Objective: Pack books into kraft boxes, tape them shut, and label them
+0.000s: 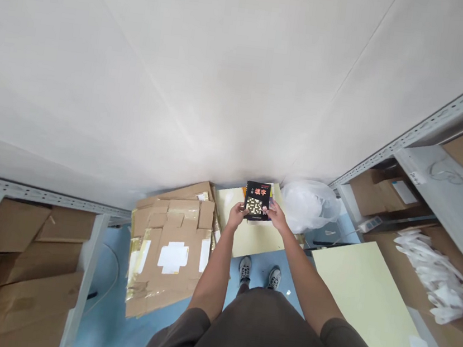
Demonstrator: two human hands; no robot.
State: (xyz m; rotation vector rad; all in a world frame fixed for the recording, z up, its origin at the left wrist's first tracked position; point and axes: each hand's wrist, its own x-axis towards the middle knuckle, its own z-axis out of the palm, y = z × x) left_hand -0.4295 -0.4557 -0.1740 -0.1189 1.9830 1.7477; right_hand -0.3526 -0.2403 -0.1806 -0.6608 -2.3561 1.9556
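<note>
A small black book [257, 202] with red lettering and a crossword grid on its cover is held up in front of me. My left hand [237, 215] grips its lower left edge, and my right hand [275, 213] grips its lower right edge with the thumb on the cover. Beneath it is a pale yellow board [254, 243]. Part of an orange and yellow item shows behind the book, mostly hidden.
Flattened cardboard [176, 228] lies on the left, against the white wall [243, 73]. A translucent plastic bag [309, 205] sits to the right. Shelves with cardboard boxes [39, 279] flank both sides. Another pale board [356, 290] stands at the right.
</note>
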